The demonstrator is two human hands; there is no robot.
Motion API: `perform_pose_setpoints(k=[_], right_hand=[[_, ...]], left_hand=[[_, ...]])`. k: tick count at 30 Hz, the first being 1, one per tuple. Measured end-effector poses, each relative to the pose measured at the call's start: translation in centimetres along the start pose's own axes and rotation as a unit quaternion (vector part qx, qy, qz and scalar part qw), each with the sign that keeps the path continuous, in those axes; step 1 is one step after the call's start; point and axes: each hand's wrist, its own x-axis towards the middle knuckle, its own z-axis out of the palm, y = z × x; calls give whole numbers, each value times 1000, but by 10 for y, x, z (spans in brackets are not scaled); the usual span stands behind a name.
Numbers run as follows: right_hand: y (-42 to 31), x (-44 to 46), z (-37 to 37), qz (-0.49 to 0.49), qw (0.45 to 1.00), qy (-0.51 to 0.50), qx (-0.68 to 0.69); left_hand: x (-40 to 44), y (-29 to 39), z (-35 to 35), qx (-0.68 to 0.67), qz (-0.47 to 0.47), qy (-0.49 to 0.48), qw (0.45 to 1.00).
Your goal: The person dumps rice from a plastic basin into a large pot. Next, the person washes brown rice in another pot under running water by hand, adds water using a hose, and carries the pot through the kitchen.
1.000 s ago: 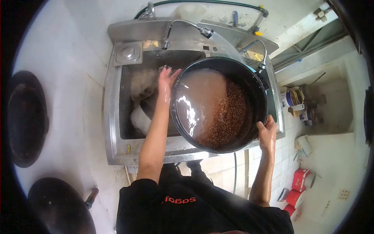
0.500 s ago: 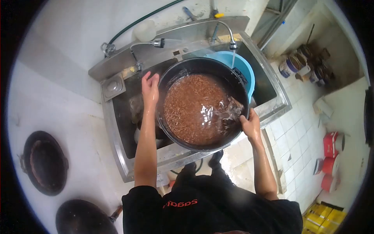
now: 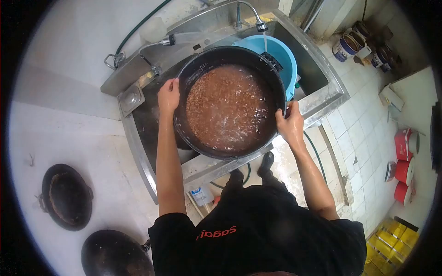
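A large round black tub (image 3: 181, 122) holds small reddish-brown grains (image 3: 216, 99) under cloudy water, whose surface is rippled. It is held over the front of a steel double sink (image 3: 338, 99). My left hand (image 3: 169, 97) grips the tub's left rim with fingers closed. On the right side, my right hand (image 3: 291, 125) is closed on the rim, thumb on the near face. Behind the tub, partly hidden by it, a light-blue basin (image 3: 291, 60) sits in the right bowl with a dark object (image 3: 271, 61) at its edge.
Water runs from the right tap (image 3: 261, 25) into the blue basin. The left tap (image 3: 168, 40) sprays sideways. Two dark woks (image 3: 66, 197) are at the lower left. Buckets (image 3: 345, 47) stand on the tiled floor at the upper right, near red containers (image 3: 403, 172).
My left hand, earlier with fingers raised beside the rim, has closed on it. The splash near my right hand has spread into ripples across the water. The view has shifted.
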Motion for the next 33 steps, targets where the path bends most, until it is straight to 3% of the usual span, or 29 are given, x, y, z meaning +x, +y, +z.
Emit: perform_pose_setpoints(k=[3, 6, 9, 11, 16, 18, 20, 22, 23, 24, 26, 32, 33], right_hand=[[0, 0, 2, -91, 993, 73, -13], [-15, 4, -7, -262, 946, 125, -146], [-35, 16, 3, -340, 929, 62, -133], [-54, 35, 27, -347, 936, -36, -38], [-75, 127, 165, -331, 888, -278, -154], [-69, 142, 236, -352, 868, -320, -143], [-94, 103, 257, -318, 860, -336, -214], [-90, 73, 283, -401, 813, -354, -228], [-88, 52, 276, -404, 808, -386, -186], [-91, 41, 269, -429, 764, -423, -230], [-97, 27, 227, -399, 716, -552, -150], [-64, 29, 198, -489, 545, -627, -266], [-65, 31, 183, -469, 570, -606, -298]], left_hand=[[2, -4, 2, 3, 13, 7, 1000], [6, -10, 5, 6, 12, 2, 1000], [6, -11, 4, 10, 16, 3, 1000], [3, -10, 4, 7, 26, 17, 999], [6, -17, 7, 6, 46, 38, 998], [6, -15, 5, 14, 47, 50, 998], [6, -19, 9, 17, 46, 50, 998], [7, -14, 5, 45, 34, 18, 998], [11, -21, 7, 57, 45, 13, 997], [12, -24, 8, 69, 53, 12, 996], [12, -19, 8, 70, 58, 1, 996], [9, -10, 2, 85, 84, -35, 992], [10, -12, 3, 92, 88, -31, 991]])
